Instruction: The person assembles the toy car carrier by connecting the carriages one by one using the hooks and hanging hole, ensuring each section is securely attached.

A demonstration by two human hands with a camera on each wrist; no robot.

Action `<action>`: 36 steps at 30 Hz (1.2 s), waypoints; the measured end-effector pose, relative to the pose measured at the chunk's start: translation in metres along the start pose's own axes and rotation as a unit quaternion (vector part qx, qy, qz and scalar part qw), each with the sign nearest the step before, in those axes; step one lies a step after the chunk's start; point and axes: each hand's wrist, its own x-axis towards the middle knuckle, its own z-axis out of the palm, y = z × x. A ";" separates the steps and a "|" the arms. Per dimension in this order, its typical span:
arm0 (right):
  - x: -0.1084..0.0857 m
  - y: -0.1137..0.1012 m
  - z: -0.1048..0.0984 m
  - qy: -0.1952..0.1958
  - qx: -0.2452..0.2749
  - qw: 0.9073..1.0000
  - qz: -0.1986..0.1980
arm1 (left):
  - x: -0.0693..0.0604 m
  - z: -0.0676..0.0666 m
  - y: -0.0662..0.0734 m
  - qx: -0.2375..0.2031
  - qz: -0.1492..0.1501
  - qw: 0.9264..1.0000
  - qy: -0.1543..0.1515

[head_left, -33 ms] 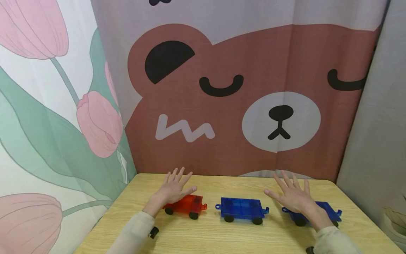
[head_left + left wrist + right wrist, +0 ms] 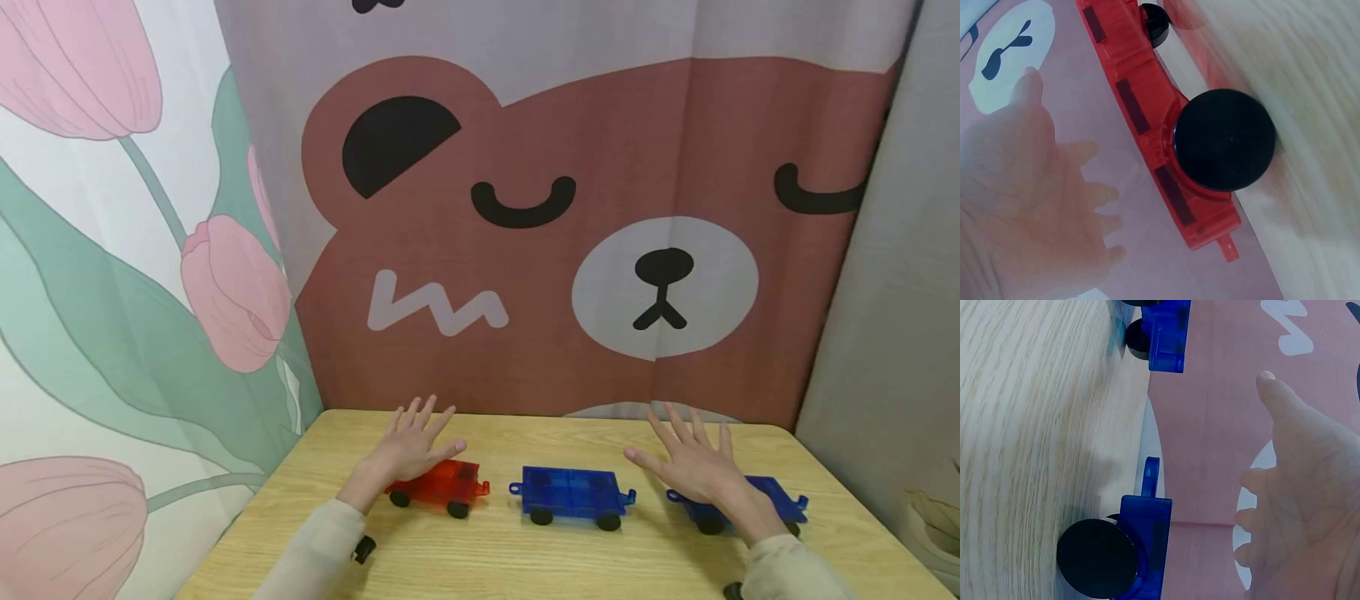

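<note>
Left hand (image 2: pixel 408 452) and right hand (image 2: pixel 695 468), spread (both empty), flank the middle blue toy wagon (image 2: pixel 572 493). Gripping its sides, clear of its hook (image 2: pixel 630 498), seems steadiest.

soft light leaves faint shadows on the table (image 2: pixel 465 567); wrist views look hazy.

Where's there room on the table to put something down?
The wooden table has a wide bare patch on the near side of the middle blue toy wagon, and a strip behind it, between the left hand and the right hand. It's crowded at the red toy wagon and the rightmost blue toy wagon, each partly hidden by a hand.
</note>
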 end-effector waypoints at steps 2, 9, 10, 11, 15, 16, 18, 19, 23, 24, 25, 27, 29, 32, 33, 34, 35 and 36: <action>-0.001 -0.001 0.000 -0.004 0.001 1.000 0.002 | -0.001 -0.002 0.002 0.002 0.002 1.000 -0.011; 0.002 -0.010 -0.007 -0.002 0.037 0.999 -0.008 | -0.007 -0.020 0.011 -0.032 0.034 0.997 -0.064; 0.003 -0.012 -0.008 0.001 0.045 0.999 -0.014 | -0.007 -0.021 0.011 -0.039 0.040 0.995 -0.077; 0.003 -0.014 -0.010 0.005 0.055 0.998 -0.022 | -0.006 -0.023 0.011 -0.048 0.046 0.994 -0.090; 0.002 -0.025 -0.014 0.004 0.101 0.993 -0.067 | -0.006 -0.029 0.012 -0.083 0.062 0.984 -0.142; 0.002 -0.029 -0.014 0.000 0.112 0.990 -0.080 | -0.006 -0.030 0.012 -0.088 0.062 0.982 -0.153; 0.001 -0.037 -0.014 -0.008 0.130 0.986 -0.102 | -0.007 -0.032 0.013 -0.097 0.067 0.979 -0.167; 0.000 -0.042 -0.013 -0.011 0.134 0.985 -0.110 | -0.007 -0.032 0.013 -0.099 0.067 0.977 -0.175; -0.003 -0.058 -0.006 -0.015 0.130 0.984 -0.125 | -0.011 -0.030 0.014 -0.107 0.071 0.972 -0.199; -0.004 -0.061 -0.003 -0.016 0.130 0.983 -0.128 | -0.012 -0.029 0.015 -0.108 0.071 0.970 -0.205; -0.005 -0.064 0.000 -0.019 0.131 0.983 -0.130 | -0.013 -0.028 0.015 -0.111 0.072 0.969 -0.211; -0.006 -0.068 0.005 -0.030 0.134 0.981 -0.141 | -0.014 -0.026 0.015 -0.120 0.075 0.966 -0.217; -0.006 -0.070 0.010 -0.042 0.138 0.979 -0.147 | -0.013 -0.025 0.015 -0.125 0.080 0.964 -0.220; -0.003 -0.072 0.015 -0.058 0.141 0.976 -0.159 | -0.011 -0.026 0.018 -0.126 0.086 0.963 -0.220; -0.003 -0.073 0.016 -0.061 0.141 0.975 -0.160 | -0.011 -0.026 0.018 -0.124 0.086 0.964 -0.221; -0.002 -0.073 0.017 -0.066 0.142 0.975 -0.161 | -0.010 -0.026 0.019 -0.121 0.088 0.964 -0.219; -0.001 -0.073 0.018 -0.070 0.143 0.974 -0.161 | -0.009 -0.026 0.020 -0.119 0.089 0.964 -0.219; -0.001 -0.073 0.018 -0.075 0.144 0.974 -0.161 | -0.008 -0.026 0.021 -0.117 0.088 0.965 -0.219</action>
